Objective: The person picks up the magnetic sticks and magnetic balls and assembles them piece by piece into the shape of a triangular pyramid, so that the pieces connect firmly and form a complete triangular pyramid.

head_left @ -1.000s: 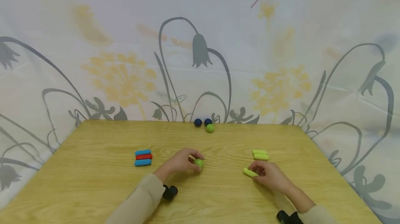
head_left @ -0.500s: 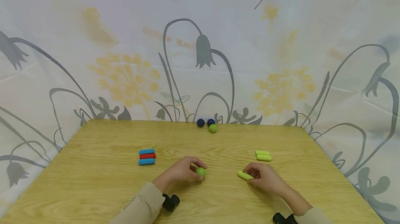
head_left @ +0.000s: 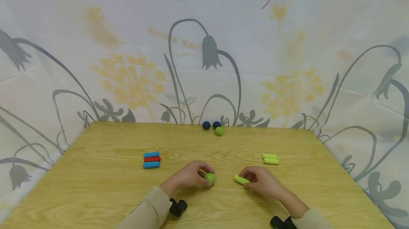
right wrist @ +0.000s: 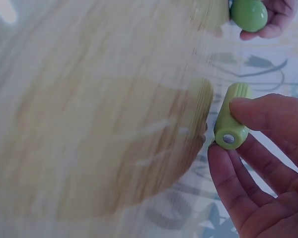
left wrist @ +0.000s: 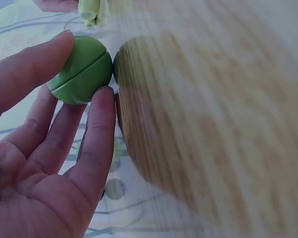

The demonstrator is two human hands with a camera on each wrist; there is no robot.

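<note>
My left hand (head_left: 191, 175) pinches a green ball (head_left: 210, 178) between thumb and fingers, close to the tabletop. In the left wrist view a groove runs around the ball (left wrist: 83, 72), and its reflection shows in the shiny surface. Across from it, my right hand (head_left: 263, 182) pinches a lime-yellow magnetic rod (head_left: 241, 179). One end of that rod (right wrist: 232, 116) has a round silver metal disc, seen in the right wrist view; the far end is ribbed. A short gap separates ball and rod, with the rod's free end pointing towards the ball.
Two lime-yellow rods (head_left: 270, 161) lie side by side at the right. At the left sit two blue rods (head_left: 151, 165) with a red rod (head_left: 152, 159) between them. By the patterned backdrop are two dark blue balls (head_left: 206, 125) and another green ball (head_left: 218, 131) on the wooden table (head_left: 105, 143).
My right hand has moved left with the rod, towards the ball. The left hand has come slightly nearer the front and right with the ball. The gap between them has narrowed.
</note>
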